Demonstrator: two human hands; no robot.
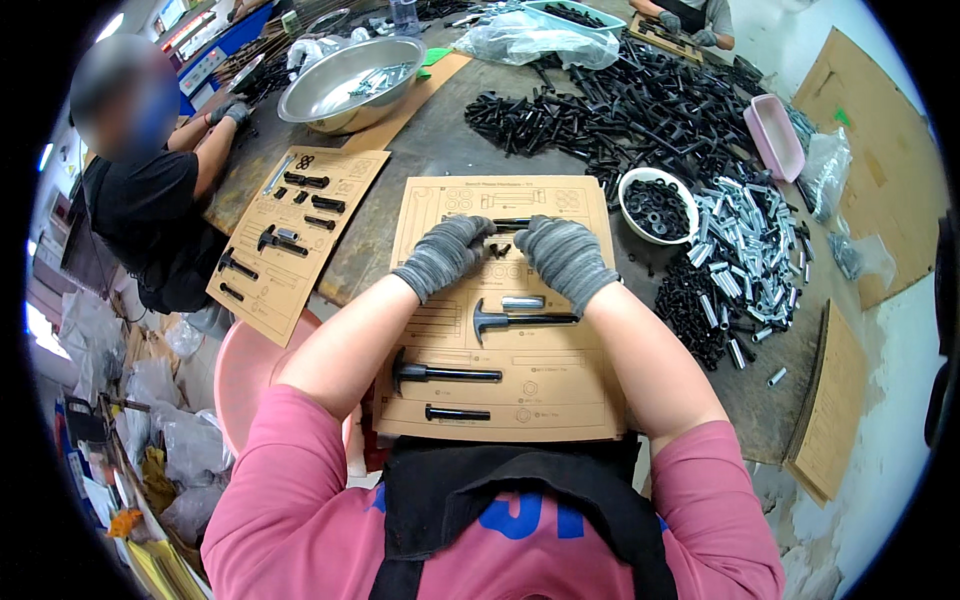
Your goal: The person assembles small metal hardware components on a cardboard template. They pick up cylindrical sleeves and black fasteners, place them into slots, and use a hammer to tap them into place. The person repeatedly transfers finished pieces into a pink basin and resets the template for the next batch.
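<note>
A printed cardboard sheet (480,345) lies in front of me with hardware outlines on it. My left hand (445,255), in a grey knit glove, pinches the left end of a black rod-shaped part (512,224) near the sheet's top. My right hand (567,258), also gloved, closes on its other end; the fingers partly hide it. Just below are small black pieces (499,250). Farther down lie a silver sleeve (523,302), a black T-headed bolt (520,320), another T-headed bolt (450,373) and a shorter black bolt (457,413).
Right of the sheet stand a white bowl of black washers (657,206) and a pile of silver sleeves (745,250). Black bolts (600,110) heap behind. At left are a filled cardboard sheet (290,235), a steel basin (350,85) and a co-worker (150,180).
</note>
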